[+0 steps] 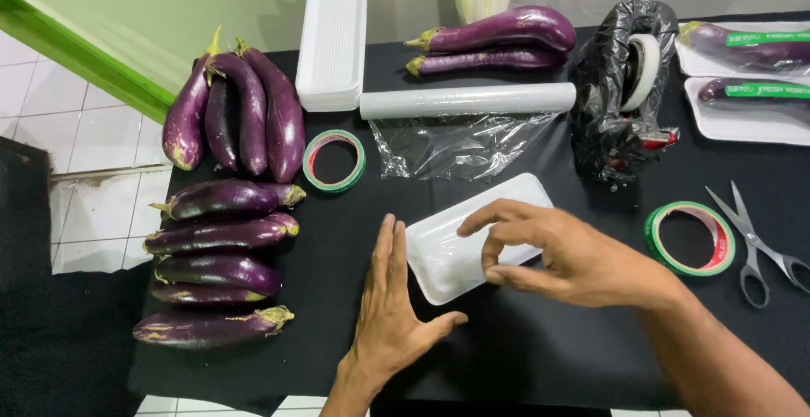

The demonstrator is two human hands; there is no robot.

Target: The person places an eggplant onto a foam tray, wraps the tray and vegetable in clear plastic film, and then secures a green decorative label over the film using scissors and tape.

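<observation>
A white foam tray [447,252] lies on the black table cloth [523,349], covered by clear film. My left hand [390,316] rests flat on the cloth with fingers straight, its fingertips against the tray's left edge. My right hand [561,252] hovers over the tray's right part with fingers curled and spread, thumb and forefinger apart, touching the film. Behind the tray lies a roll of cling film [468,100] with a loose sheet [456,143] pulled toward me.
Several purple eggplants [228,214] lie at the left, two more [494,41] at the back. A stack of foam trays [333,46], two tape rolls [334,161] [690,238], scissors [755,244], a black bag with tape [624,88] and two wrapped eggplant trays [742,79] surround the spot.
</observation>
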